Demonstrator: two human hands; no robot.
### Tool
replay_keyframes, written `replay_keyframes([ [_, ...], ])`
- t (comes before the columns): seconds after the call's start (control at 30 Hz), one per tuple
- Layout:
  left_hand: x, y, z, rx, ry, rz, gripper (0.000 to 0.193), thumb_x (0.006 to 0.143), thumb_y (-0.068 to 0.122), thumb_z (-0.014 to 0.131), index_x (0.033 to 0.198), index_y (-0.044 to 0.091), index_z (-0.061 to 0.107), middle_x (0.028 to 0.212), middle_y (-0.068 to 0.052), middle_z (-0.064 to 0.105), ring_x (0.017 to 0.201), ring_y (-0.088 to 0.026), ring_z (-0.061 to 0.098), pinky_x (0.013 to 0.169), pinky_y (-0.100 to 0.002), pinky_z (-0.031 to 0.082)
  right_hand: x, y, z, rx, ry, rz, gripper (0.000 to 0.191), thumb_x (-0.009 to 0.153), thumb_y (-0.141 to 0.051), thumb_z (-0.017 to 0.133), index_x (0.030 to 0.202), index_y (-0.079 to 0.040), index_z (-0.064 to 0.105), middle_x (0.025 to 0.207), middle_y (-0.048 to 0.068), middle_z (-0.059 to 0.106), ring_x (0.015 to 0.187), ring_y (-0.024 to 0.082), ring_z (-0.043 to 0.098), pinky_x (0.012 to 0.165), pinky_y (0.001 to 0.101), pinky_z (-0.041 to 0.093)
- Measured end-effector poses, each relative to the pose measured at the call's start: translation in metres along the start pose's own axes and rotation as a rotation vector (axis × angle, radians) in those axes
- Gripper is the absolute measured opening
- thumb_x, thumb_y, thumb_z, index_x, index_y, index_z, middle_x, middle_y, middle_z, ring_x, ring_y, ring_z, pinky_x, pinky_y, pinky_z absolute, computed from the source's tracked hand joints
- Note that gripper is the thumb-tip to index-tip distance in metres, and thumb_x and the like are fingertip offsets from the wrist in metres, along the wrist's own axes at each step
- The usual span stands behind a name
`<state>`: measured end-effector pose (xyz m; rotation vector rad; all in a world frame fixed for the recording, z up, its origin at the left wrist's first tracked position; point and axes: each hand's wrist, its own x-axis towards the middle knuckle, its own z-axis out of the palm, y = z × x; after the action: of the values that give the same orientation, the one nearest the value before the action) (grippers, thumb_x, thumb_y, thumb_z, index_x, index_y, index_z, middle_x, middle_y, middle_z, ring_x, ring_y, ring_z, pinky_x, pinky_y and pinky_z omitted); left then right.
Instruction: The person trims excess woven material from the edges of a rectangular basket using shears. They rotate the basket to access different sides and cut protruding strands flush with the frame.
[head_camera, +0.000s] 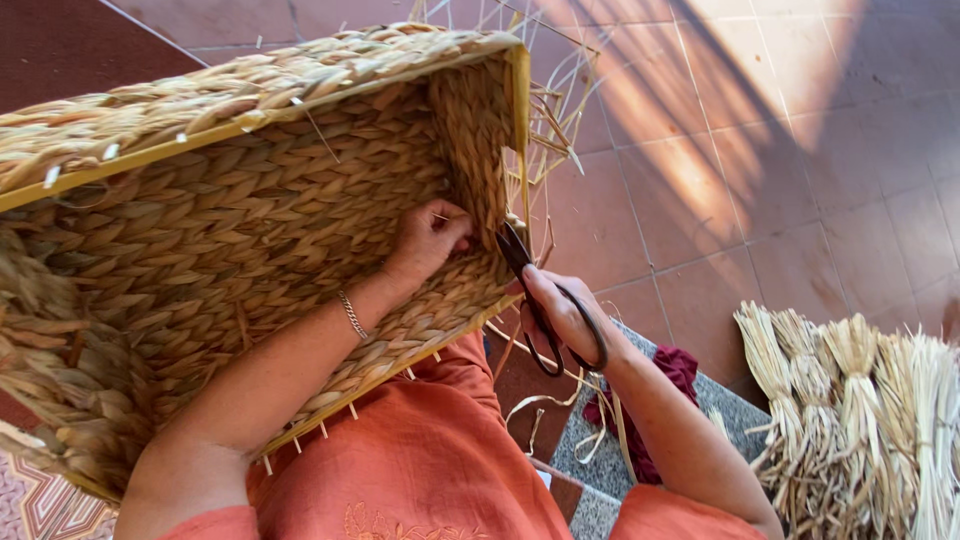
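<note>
A large woven straw basket (200, 190) with a yellow frame rim lies tipped on my lap, its opening toward me. My left hand (430, 240) reaches inside it and pinches a fibre against the inner side wall near the corner. My right hand (560, 315) holds black scissors (540, 300) just outside that same corner, with the blades pointing up at the basket's edge. Loose straw ends (550, 110) stick out past the basket's far corner.
Bundles of dried straw (860, 420) lie at the lower right. A dark red cloth (670, 375) rests on a grey stone step (715, 400) beside my right forearm. Reddish floor tiles (760, 150) spread beyond, partly sunlit. I wear an orange garment (420, 460).
</note>
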<state>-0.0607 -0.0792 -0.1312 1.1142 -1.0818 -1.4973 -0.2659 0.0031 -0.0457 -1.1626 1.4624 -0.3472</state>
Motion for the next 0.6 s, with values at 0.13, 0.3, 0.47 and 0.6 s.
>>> replay_keyframes([
  [0.13, 0.0, 0.002, 0.006, -0.015, -0.044, -0.132, 0.015, 0.09, 0.009, 0.066, 0.104, 0.004, 0.069, 0.082, -0.004, 0.074, 0.063, -0.011, 0.068, 0.058, -0.024, 0.057, -0.002, -0.01, 0.0, -0.07, 0.043, 0.045, 0.054, 0.103, -0.045, 0.043, 0.112, 0.0, 0.07, 0.063, 0.005, 0.061, 0.042, 0.013, 0.053, 0.04, 0.0285, 0.04],
  [0.3, -0.002, -0.001, 0.022, -0.004, -0.069, -0.09, 0.014, 0.091, 0.012, 0.072, 0.098, -0.001, 0.07, 0.08, -0.006, 0.071, 0.06, -0.012, 0.064, 0.055, -0.027, 0.054, -0.012, -0.011, -0.005, -0.097, 0.065, 0.04, 0.048, 0.102, -0.044, 0.044, 0.114, -0.005, 0.07, 0.068, 0.001, 0.064, 0.052, 0.009, 0.06, 0.045, 0.0262, 0.045],
  [0.47, 0.0, 0.004, 0.019, -0.101, -0.114, -0.16, 0.015, 0.094, 0.013, 0.068, 0.099, 0.0, 0.073, 0.082, -0.006, 0.074, 0.063, -0.011, 0.064, 0.058, -0.024, 0.053, -0.025, -0.004, -0.017, -0.13, 0.197, -0.029, 0.034, 0.1, -0.033, 0.054, 0.114, -0.008, 0.072, 0.066, 0.001, 0.061, 0.054, 0.008, 0.058, 0.047, 0.0242, 0.044],
  [0.6, 0.0, 0.011, 0.014, -0.163, -0.13, -0.184, 0.012, 0.091, 0.009, 0.071, 0.097, -0.001, 0.073, 0.084, -0.006, 0.075, 0.07, -0.01, 0.07, 0.063, -0.023, 0.057, -0.02, 0.016, -0.02, -0.017, 0.434, -0.382, 0.021, 0.103, -0.017, 0.066, 0.118, -0.003, 0.069, 0.079, -0.001, 0.061, 0.063, 0.005, 0.052, 0.052, 0.0224, 0.04],
])
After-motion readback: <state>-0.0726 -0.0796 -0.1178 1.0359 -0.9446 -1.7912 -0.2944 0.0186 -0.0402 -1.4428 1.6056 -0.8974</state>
